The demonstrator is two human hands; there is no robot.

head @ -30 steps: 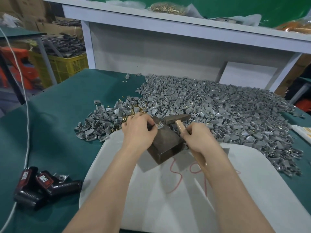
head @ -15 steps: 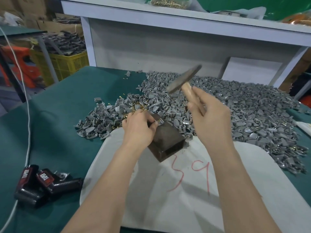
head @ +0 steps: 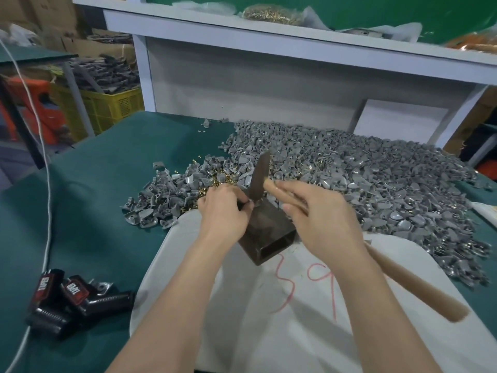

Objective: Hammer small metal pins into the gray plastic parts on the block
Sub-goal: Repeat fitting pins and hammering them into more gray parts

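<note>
Down from its raised swing of half a second ago, the hammer (head: 259, 179) now has its dark head at the top of the block (head: 269, 232), just beside the left fingertips. The right hand (head: 320, 214) has its grip wrapped round the wooden handle close below the head, and the rest of the handle juts out past the wrist. The left hand (head: 223, 211) keeps a narrow pinching grip on a small gray part (head: 249, 202) at the block's upper edge, mostly hidden by the fingers.

The dark, hollow block stands on a white pad (head: 269, 332) marked with red numerals. The pad lies on a green worktop (head: 94, 211). Behind and to the right spreads a broad heap of gray plastic parts (head: 376, 179), with brass pins (head: 220, 179) scattered in it near the left hand. Black tools (head: 75, 300) and a white cable (head: 48, 211) lie at the left. A white shelf (head: 269, 33) above carries a bag of pins (head: 271, 13), and a yellow crate (head: 113, 109) stands beyond the worktop.
</note>
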